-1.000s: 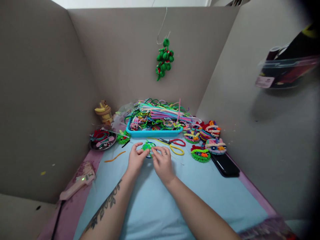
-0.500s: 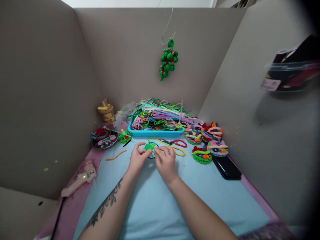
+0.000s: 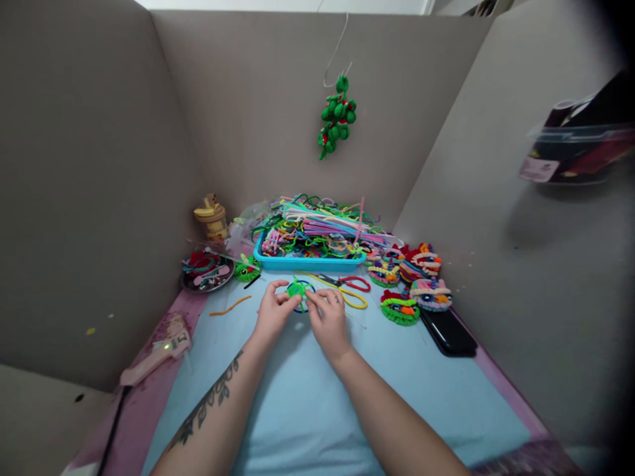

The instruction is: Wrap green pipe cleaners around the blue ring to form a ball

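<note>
Between my hands, above the blue cloth, is a small round green pipe-cleaner piece [image 3: 297, 289] with a dark blue ring around its lower part. My left hand [image 3: 276, 309] pinches its left side between thumb and fingers. On the right edge, my right hand [image 3: 327, 317] closes thumb and fingertips on the same piece. Just behind my right hand lie red-handled scissors [image 3: 356, 284] and a yellow-handled pair [image 3: 353, 301]. An orange pipe cleaner [image 3: 231, 306] rests left of my left hand, near a short black strip [image 3: 252, 282].
A blue tray [image 3: 310, 264] heaped with pipe cleaners stands behind. Several fuzzy colourful figures [image 3: 399, 309] and a black phone [image 3: 450, 334] are at right. A glue gun [image 3: 159, 360], a metal bowl [image 3: 208, 284] and a yellow-lidded cup [image 3: 212, 221] are at left. Grey panels enclose the table.
The right hand's fingers have shifted slightly on the green piece, which both hands still hold. The whole view has moved a little.
</note>
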A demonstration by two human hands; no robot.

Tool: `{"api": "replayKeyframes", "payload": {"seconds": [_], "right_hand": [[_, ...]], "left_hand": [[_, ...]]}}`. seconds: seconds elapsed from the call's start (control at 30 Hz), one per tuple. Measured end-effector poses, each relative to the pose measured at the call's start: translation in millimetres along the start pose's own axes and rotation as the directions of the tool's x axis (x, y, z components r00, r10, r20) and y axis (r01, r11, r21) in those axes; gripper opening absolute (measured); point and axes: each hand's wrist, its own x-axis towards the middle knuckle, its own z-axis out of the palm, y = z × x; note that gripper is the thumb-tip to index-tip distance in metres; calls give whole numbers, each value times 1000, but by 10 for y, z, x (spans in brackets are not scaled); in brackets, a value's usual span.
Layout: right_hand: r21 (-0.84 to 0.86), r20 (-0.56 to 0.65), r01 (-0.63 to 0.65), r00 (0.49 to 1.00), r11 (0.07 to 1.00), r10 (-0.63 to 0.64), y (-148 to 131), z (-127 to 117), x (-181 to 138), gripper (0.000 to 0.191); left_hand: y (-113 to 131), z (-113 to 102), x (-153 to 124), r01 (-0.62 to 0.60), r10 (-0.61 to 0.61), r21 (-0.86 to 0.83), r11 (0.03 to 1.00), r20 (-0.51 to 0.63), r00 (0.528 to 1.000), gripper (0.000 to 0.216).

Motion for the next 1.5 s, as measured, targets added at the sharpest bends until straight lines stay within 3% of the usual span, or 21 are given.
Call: {"api": "replayKeyframes", "payload": {"seconds": [0.13,0.23,0.37,0.53,0.63,0.8,0.93,1.1,1.23,1.5], "right_hand": [[194,48,-198,980,961,193,33,23,24,16],[277,101,-332,943,902,316,104,49,32,9],[320,171,-408,913,855,371,207,88,33,10],[428,296,-507,861,748,414,251,103,52,14],[447,285,-481,876,754,389,229,59,80,11],[382,228,-314,944,869,241,139,-57,116,8],[253,166,-201,973,946,163,76,-94,114,11],[187,125,-138,985,973,115,88,-75,91,10],[254,133,-184,979,950,154,114,-38,73,7],[454,194,-366,930,812,311,192,84,33,8]], "left_hand": [[-13,-14,17,-40,38,34,999,42,998,46],[-8,0,-1,-107,102,150,983,36,994,43],[20,39,-56,-148,146,257,955,26,989,39],[38,44,-50,-117,106,209,971,61,992,41],[33,11,-9,-49,38,122,991,94,995,43],[37,-37,19,48,-51,29,998,135,990,44],[51,-32,5,56,-58,12,998,144,988,45],[110,-7,-17,95,-99,45,994,107,989,48],[154,-4,-26,86,-92,50,995,122,988,46],[116,-23,-13,41,-55,88,995,164,985,42]]}}
